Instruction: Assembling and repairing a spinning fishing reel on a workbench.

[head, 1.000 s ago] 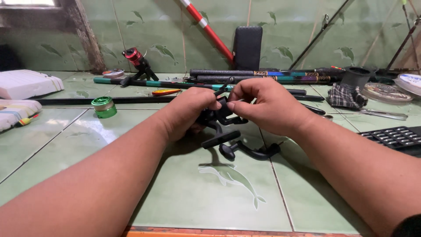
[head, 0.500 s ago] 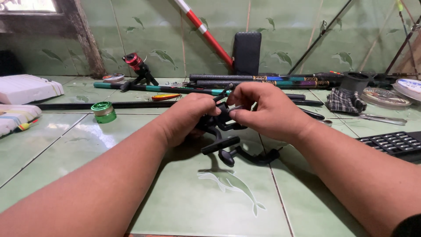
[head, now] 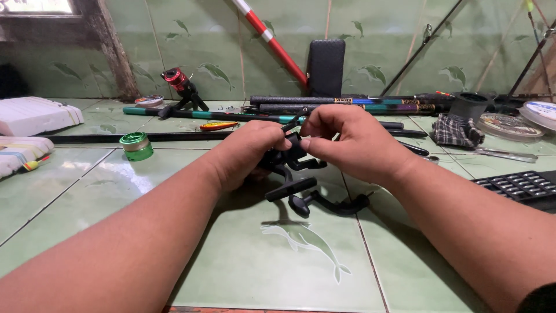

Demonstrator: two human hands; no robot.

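Black plastic reel (head: 292,174) sits between both hands just above the green tiled worktop (head: 243,255), at centre. Left hand (head: 249,153) wraps the reel body, fingers clenched around it from the left. Right hand (head: 353,142) pinches a small upper part of the reel between thumb and forefinger; which part cannot be made out. Crank handle (head: 327,203) hangs below, its knob close to or resting on the tile. To do this well, in my judgement: keep the left grip firm so the body does not twist, work the small part with fingertips only, and keep the crank free of the worktop. Further out: green spool (head: 136,145) to the left, white box (head: 35,115) at far left, rods (head: 341,104) lying along the back, red reel (head: 176,81) near the wall, checked cloth (head: 454,130) and keypad (head: 524,184) to the right. Against the frame one second earlier: both hands sit a little higher and closer together over the reel, the right thumb and forefinger now closed on the top; crank and surroundings unchanged in place.
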